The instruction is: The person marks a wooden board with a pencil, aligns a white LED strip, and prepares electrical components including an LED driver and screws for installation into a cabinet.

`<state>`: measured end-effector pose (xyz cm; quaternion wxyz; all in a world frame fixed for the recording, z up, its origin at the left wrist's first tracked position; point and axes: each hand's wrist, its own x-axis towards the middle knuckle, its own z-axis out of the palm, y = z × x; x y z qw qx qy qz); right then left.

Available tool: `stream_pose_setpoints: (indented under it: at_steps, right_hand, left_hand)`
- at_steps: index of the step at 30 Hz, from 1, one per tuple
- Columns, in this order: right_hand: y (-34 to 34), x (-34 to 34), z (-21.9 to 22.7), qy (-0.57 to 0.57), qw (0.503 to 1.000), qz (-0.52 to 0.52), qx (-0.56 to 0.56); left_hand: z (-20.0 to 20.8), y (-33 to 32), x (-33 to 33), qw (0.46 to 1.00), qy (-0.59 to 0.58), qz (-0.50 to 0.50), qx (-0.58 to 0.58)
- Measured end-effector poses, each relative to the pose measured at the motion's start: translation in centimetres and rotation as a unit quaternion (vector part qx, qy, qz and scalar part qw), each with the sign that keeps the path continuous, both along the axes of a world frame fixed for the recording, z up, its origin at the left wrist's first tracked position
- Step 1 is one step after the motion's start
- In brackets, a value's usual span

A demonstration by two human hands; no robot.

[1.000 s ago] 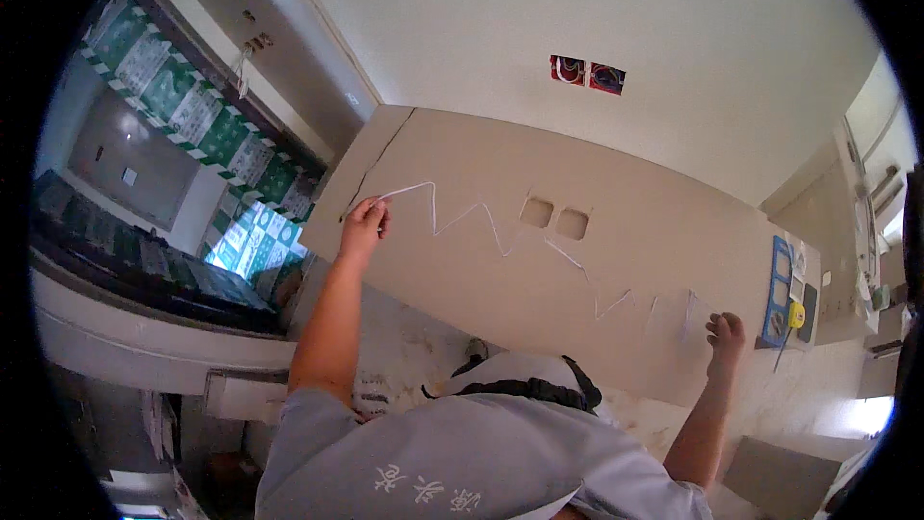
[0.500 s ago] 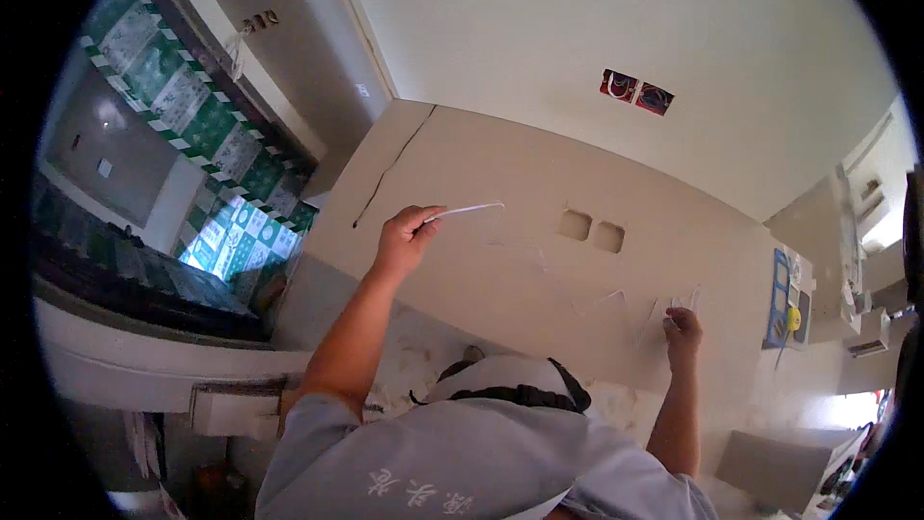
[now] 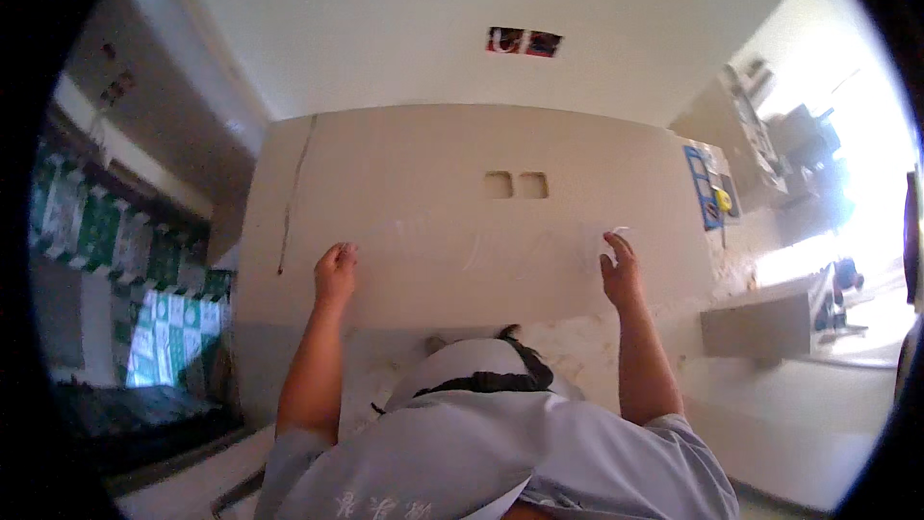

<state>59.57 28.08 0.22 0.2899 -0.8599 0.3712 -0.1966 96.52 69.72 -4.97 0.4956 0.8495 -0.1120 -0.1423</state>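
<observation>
Apparently, your left hand [image 3: 335,270] at centre-left pinches a blurred white strip [image 3: 473,254]; whether your right hand [image 3: 621,268] at centre-right grips it, I cannot tell. Between them, over the beige board [image 3: 404,159], it looks light and bendable, best held by its ends.

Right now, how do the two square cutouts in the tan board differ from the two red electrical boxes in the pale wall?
Place: the cutouts sit in the tan board, the electrical boxes in the pale wall.
Colour: the cutouts look tan inside; the electrical boxes look red and dark.
Contents: the cutouts show no wiring, while the left of the electrical boxes shows a white curved wire.
Both are side-by-side pairs.
</observation>
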Motion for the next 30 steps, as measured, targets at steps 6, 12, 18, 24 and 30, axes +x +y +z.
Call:
stream_pose_setpoints:
  at_steps: [6, 12, 18, 24, 30]
  right_hand:
    - [0.2, -4.2, -3.1, -0.086, 0.991, -0.049, 0.092]
    - [-1.4, -8.6, -5.7, -0.172, 0.951, -0.184, 0.179]
    - [-2.4, -11.2, -7.2, -0.234, 0.923, -0.161, 0.260]
    - [-4.6, -13.0, -7.0, -0.207, 0.936, -0.128, 0.256]
    - [-7.0, -15.2, 0.1, -0.353, 0.900, -0.111, 0.230]
  left_hand:
    - [-3.0, 0.8, 0.6, 0.991, 0.096, 0.049, -0.080]
    - [-2.5, 1.7, 0.2, 0.979, 0.144, 0.109, -0.098]
    - [-3.5, 3.5, -0.9, 0.965, 0.169, 0.155, -0.127]
    - [-3.9, 4.7, -5.2, 0.976, 0.090, 0.176, -0.096]
    - [-0.8, -0.3, -9.3, 0.940, -0.224, 0.203, -0.156]
